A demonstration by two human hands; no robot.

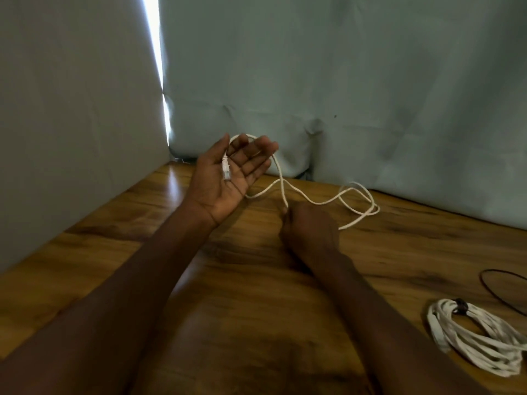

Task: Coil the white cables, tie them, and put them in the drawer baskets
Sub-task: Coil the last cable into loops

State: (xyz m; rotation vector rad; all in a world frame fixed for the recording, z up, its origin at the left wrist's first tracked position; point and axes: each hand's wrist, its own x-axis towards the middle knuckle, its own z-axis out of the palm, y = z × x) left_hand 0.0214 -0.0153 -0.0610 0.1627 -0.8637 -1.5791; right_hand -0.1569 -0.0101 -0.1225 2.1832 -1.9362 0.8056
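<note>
- Lying palm-up above the wooden table (119, 269), the left hand (228, 178) has its fingers spread loose, the white cable (310, 199) draped over them and its clear plug (225, 169) resting in the palm.
- The right hand (309, 229) pinches the same cable lower down; the rest loops on the table towards the back edge.
- Grey curtains (342, 81) close off the left and back edges; bare tabletop lies nearer the person.
- A coiled white cable bundle (473, 337), bound by a dark tie (459, 307), lies at right beside a thin black loop (490, 289).
- No readable writing.
</note>
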